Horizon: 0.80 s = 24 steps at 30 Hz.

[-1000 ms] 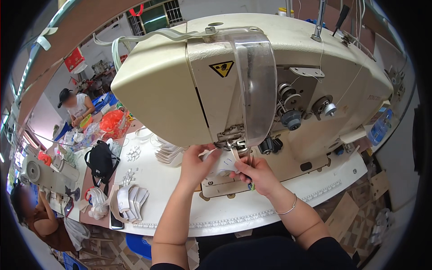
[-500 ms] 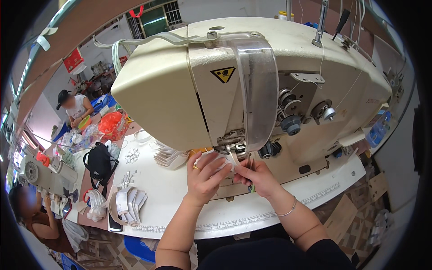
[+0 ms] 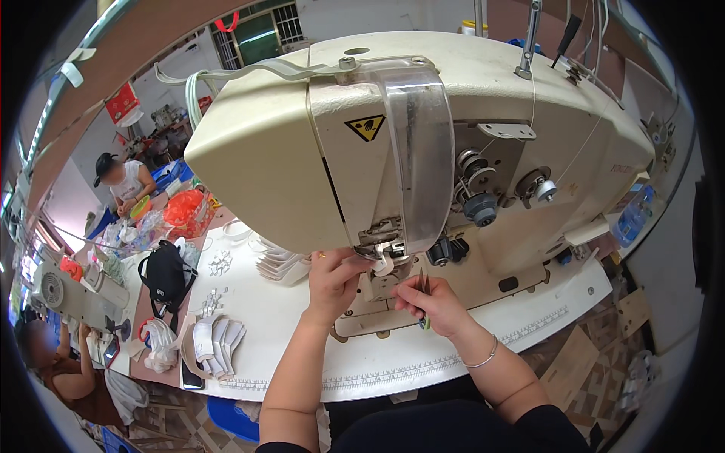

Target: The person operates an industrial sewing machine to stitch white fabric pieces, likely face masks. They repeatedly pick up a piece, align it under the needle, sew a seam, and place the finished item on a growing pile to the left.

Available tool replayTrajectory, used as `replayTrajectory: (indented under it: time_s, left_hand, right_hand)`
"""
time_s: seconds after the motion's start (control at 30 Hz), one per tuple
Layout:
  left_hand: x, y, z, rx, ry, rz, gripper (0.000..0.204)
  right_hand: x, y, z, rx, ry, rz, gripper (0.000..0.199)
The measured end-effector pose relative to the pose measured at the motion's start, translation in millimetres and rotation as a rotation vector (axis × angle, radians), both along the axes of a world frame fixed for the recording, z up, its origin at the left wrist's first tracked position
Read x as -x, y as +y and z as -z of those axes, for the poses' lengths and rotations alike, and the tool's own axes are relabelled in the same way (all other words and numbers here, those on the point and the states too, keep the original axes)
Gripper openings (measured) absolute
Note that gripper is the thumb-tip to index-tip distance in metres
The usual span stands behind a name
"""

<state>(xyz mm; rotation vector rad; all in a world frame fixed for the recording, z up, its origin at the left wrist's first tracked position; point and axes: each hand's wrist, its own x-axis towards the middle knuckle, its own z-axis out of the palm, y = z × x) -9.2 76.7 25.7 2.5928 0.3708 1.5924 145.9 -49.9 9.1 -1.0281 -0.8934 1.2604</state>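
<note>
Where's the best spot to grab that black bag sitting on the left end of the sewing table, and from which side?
Take the black bag by the strap loop at its top, coming from above. It sits upright with the strap arching over it, while white pieces and other clutter crowd its sides. Both the left hand and right hand are busy at the sewing machine.

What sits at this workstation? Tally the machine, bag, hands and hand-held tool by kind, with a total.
Cream sewing machine: 1
Black bag: 1
Hands: 2, left hand, right hand
Thin tool in the right hand: 1
Total: 5
</note>
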Motion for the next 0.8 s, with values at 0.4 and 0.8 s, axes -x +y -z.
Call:
replayTrajectory:
  time_s: [0.4,0.8]
  left_hand:
    - [-11,22,21,0.282,-0.133,0.069,0.016]
    - [-11,16,15,0.314,-0.133,0.043,0.012]
  right_hand:
    - [-3,-7,5,0.007,0.026,-0.003,0.018]
    - [1,-6,11,0.033,0.03,-0.026,0.018]
